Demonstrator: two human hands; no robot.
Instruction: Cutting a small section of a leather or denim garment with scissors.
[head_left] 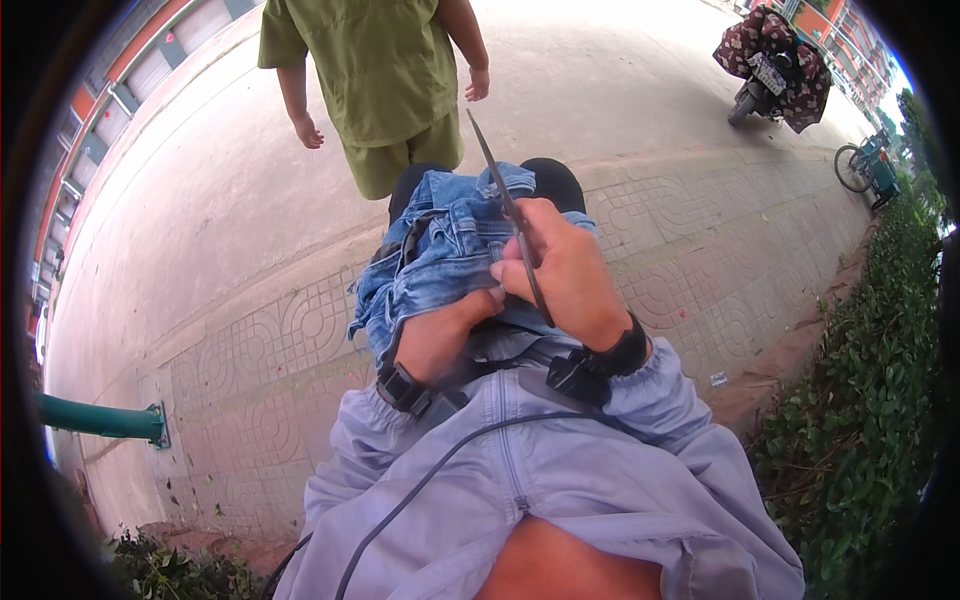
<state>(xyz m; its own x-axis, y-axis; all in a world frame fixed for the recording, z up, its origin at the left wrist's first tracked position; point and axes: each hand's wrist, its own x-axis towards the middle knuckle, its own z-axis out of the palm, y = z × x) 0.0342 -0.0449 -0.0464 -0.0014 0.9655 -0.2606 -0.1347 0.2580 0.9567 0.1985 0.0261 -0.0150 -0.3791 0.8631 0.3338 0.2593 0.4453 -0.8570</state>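
Blue denim jeans (430, 275) lie bunched across my lap, with seams, belt loops and a dark strip showing. My left hand (445, 332) grips their near edge, the thumb on top and the other fingers hidden by the cloth. My right hand (565, 270) is closed round a long, thin, dark metal tool (486, 150), seen edge-on and pointing up and away to the left. Whether it has one blade or two cannot be made out. The right thumb and fingertips are close to the denim, just beyond my left thumb.
A person in a green shirt (365, 75) stands just beyond my knees. At the far right are a scooter with a patterned cover (800, 85) and a green-blue cycle (878, 170). A hedge (850, 430) borders the right; a green metal post (100, 418) lies left. A black cable (400, 480) crosses my jacket.
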